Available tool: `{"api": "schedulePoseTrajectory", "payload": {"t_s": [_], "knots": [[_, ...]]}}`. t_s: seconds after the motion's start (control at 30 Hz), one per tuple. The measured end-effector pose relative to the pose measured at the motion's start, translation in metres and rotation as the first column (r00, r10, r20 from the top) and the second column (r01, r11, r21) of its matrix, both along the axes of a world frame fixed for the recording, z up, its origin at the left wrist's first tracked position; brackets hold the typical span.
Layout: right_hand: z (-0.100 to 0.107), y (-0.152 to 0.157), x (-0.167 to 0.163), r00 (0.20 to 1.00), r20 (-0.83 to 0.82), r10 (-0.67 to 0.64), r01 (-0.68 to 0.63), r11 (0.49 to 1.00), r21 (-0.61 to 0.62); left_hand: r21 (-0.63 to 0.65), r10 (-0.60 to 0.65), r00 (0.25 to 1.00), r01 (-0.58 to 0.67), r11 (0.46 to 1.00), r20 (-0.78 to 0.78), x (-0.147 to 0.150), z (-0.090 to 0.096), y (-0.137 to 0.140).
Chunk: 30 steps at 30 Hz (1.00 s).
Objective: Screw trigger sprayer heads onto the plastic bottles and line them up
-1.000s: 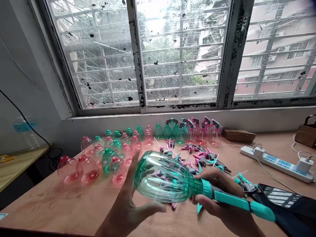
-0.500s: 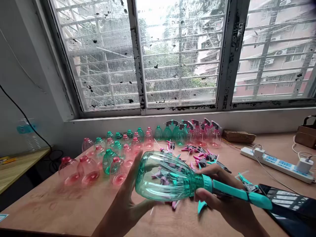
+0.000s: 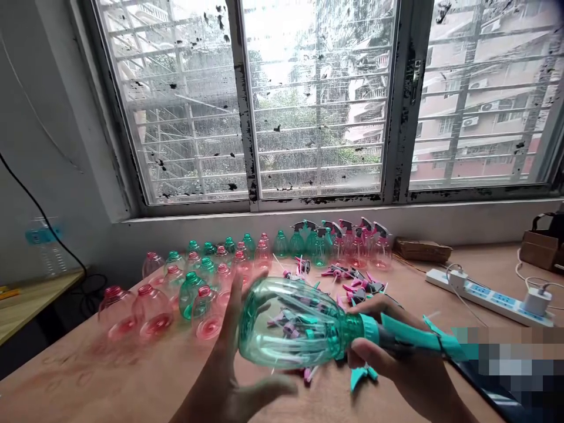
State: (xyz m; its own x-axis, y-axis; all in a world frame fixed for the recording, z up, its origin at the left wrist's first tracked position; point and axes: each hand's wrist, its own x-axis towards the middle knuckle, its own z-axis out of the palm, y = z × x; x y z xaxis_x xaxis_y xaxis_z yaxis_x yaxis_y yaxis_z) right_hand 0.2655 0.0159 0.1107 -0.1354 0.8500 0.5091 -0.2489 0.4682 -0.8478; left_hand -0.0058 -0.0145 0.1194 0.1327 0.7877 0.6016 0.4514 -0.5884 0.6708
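Observation:
A clear green spray bottle (image 3: 288,346) lies sideways in front of me, its base to the left. Its turquoise and grey trigger sprayer (image 3: 409,335) sits at the neck, pointing right. My right hand (image 3: 414,376) is closed around the turquoise collar, thumb in front and fingers behind. Beside the bottle's base is my left hand (image 3: 224,364), open, with fingers stretched behind the base and the thumb apart below it. Whether those fingers touch the bottle I cannot tell. Loose pink, grey and turquoise sprayer heads (image 3: 361,288) lie on the table beyond the bottle.
Red bottles (image 3: 152,311) and green bottles (image 3: 191,294) without sprayers stand at the left. Bottles with sprayers (image 3: 359,247) line the wall below the window. A white power strip (image 3: 489,296) with cables lies at the right, near a brown box (image 3: 544,244). A blurred patch covers the right corner.
My left thumb has come away from the bottle's underside and spread. The sprayer's trigger side looks turned relative to before. The view has shifted slightly.

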Motion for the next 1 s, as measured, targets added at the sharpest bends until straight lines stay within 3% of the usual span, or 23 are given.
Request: {"api": "schedulePoseTrajectory", "payload": {"t_s": [0.13,0.27,0.37,0.47,0.53,0.63,0.73,0.87,1.0], "knots": [[-0.001,0.000,0.001,0.997,0.050,-0.066,0.064,0.998,0.029,-0.120,-0.150,0.985,0.160,0.980,0.090,0.002,0.009,-0.002],[-0.001,0.001,-0.003,0.997,-0.041,0.068,-0.070,0.996,-0.062,-0.156,-0.026,0.997,0.038,0.987,0.079,0.001,0.003,-0.001],[-0.010,0.001,-0.006,0.995,-0.083,0.057,-0.065,0.993,-0.095,-0.214,0.079,0.988,-0.049,0.976,0.131,0.007,-0.009,0.000],[-0.030,-0.001,-0.004,0.999,-0.030,-0.014,0.011,0.992,-0.124,-0.269,-0.105,0.960,0.176,0.947,0.258,0.020,-0.027,0.001],[-0.048,-0.004,0.001,1.000,0.023,-0.021,0.025,0.987,-0.161,-0.300,-0.245,0.873,0.389,0.871,0.421,0.029,-0.044,0.002],[-0.079,-0.007,0.009,0.998,0.059,0.013,0.002,0.969,-0.245,-0.353,-0.269,0.778,0.526,0.774,0.568,0.037,-0.074,0.001],[-0.108,-0.005,0.013,0.999,0.007,0.035,-0.030,0.942,-0.335,-0.438,-0.230,0.770,0.551,0.710,0.595,0.037,-0.101,0.002],[-0.133,0.002,0.013,0.999,0.027,0.030,-0.017,0.914,-0.406,-0.452,-0.209,0.822,0.483,0.750,0.530,0.030,-0.128,0.011],[-0.138,0.006,0.014,0.998,0.068,0.019,0.011,0.913,-0.409,-0.442,-0.196,0.843,0.444,0.779,0.501,0.023,-0.135,0.015]]}}
